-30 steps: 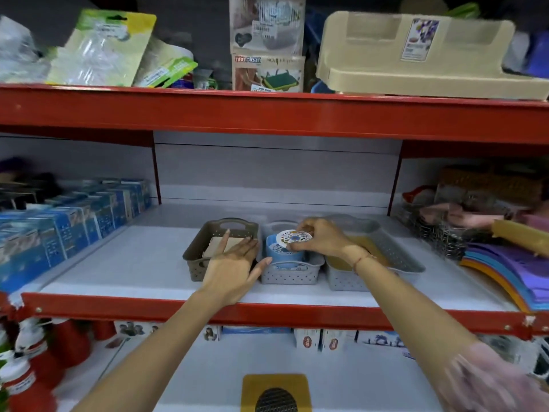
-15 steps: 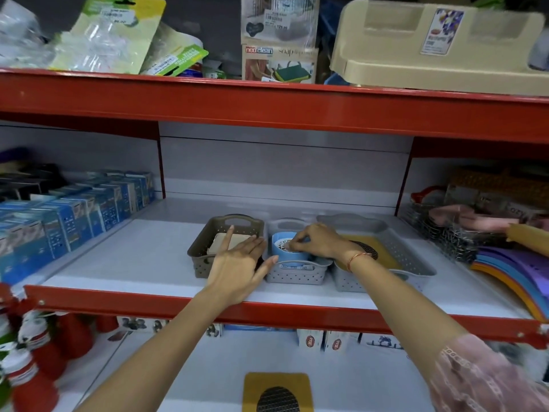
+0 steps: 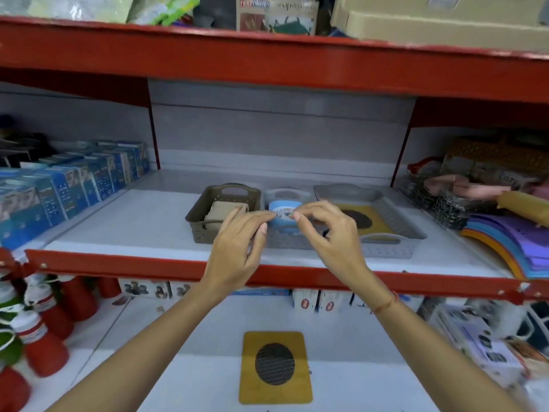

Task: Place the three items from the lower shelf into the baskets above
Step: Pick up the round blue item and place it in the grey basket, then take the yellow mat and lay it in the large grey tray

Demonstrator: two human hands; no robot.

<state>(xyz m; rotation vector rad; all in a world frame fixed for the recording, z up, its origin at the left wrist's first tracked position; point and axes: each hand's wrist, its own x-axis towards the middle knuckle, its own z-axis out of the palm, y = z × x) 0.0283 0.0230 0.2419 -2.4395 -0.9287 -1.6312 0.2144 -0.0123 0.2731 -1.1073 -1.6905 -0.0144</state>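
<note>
Three baskets stand in a row on the middle shelf. The brown basket (image 3: 198,222) on the left holds a beige pad (image 3: 221,210). In the small grey basket (image 3: 286,240) at the centre sits a blue round item (image 3: 284,206) with a patterned white face. A yellow mat with a black oval (image 3: 375,219) lies in the large grey basket (image 3: 395,246) on the right. My left hand (image 3: 237,245) reaches with straight fingers, and its tips touch the blue item's left side. My right hand (image 3: 328,233) is curled, with thumb and forefinger pinching the item's right edge. A second yellow mat (image 3: 274,367) lies on the lower shelf.
Blue boxes (image 3: 68,185) fill the left of the middle shelf. Wire racks and coloured mats (image 3: 505,233) crowd its right. Red bottles (image 3: 44,337) stand at the lower left and small boxes (image 3: 475,337) at the lower right. A red shelf beam (image 3: 267,63) runs overhead.
My left hand left the brown basket's rim and moved right to the blue item. My right hand drew back from over the item to its front edge. The view tilted down slightly.
</note>
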